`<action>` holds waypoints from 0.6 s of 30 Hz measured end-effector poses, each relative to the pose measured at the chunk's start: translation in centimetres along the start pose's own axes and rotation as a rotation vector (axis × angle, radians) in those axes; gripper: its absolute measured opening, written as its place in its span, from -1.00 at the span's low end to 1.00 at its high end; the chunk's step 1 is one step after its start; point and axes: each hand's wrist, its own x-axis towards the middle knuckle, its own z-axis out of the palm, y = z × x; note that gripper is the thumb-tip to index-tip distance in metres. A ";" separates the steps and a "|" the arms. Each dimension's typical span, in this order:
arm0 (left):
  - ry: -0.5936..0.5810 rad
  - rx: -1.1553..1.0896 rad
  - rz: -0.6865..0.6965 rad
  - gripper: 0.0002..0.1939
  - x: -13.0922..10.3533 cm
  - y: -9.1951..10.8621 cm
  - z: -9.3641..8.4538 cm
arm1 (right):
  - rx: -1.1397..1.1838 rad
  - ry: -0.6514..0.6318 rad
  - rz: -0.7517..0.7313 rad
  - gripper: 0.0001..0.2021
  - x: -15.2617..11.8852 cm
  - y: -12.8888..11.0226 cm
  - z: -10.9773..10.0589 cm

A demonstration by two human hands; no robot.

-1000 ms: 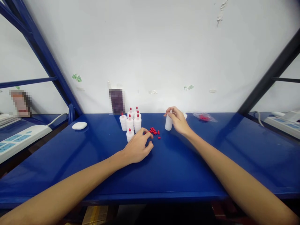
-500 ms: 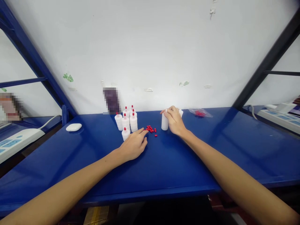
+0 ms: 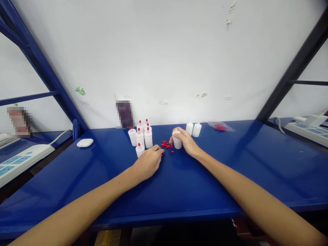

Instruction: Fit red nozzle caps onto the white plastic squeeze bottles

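My right hand (image 3: pixel 186 140) is wrapped around a white plastic bottle (image 3: pixel 177 140) that stands upright and has no red cap on its tip. Between the fingertips of my left hand (image 3: pixel 149 160) a small red cap (image 3: pixel 163 152) shows in part. A loose pile of red caps (image 3: pixel 166 145) lies on the blue table between my hands. Just beyond my left hand, several white bottles with red caps (image 3: pixel 139 137) stand in a group. Two uncapped white bottles (image 3: pixel 196 130) stand behind my right hand.
A clear bag with red caps (image 3: pixel 220 126) lies at the back right. On the left are a white rounded case (image 3: pixel 85 142) and a power strip (image 3: pixel 20 162). A blurred dark rectangle (image 3: pixel 125 114) leans on the wall, and metal posts (image 3: pixel 294 65) flank the table (image 3: pixel 179 198).
My right hand has changed from fingers over the bottle's top to a grip around its side, slightly nearer me. My left fingers have pinched a red cap. The view has shifted slightly.
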 end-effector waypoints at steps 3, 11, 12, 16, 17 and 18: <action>-0.013 0.014 0.015 -0.68 -0.1 0.3 -0.3 | 0.029 -0.055 -0.008 -0.81 -0.1 -0.1 0.2; 0.089 -0.002 0.060 -0.73 -0.4 0.6 -0.3 | -0.158 -0.124 -0.041 -0.79 -0.4 -0.6 0.1; 0.143 -0.017 0.069 -0.73 -0.3 0.6 -0.4 | -0.232 -0.137 -0.065 -0.80 -0.5 -0.8 0.1; 0.415 -0.110 0.094 -0.75 -0.1 0.8 -1.4 | -0.580 -0.212 -0.178 -0.83 -1.2 -2.1 0.3; 0.480 -0.128 0.103 -0.78 -0.1 0.9 -1.7 | -0.644 -0.236 -0.197 -0.83 -1.4 -2.5 0.4; 0.537 -0.142 0.111 -0.81 0.0 0.9 -2.1 | -0.692 -0.255 -0.213 -0.83 -1.5 -2.8 0.6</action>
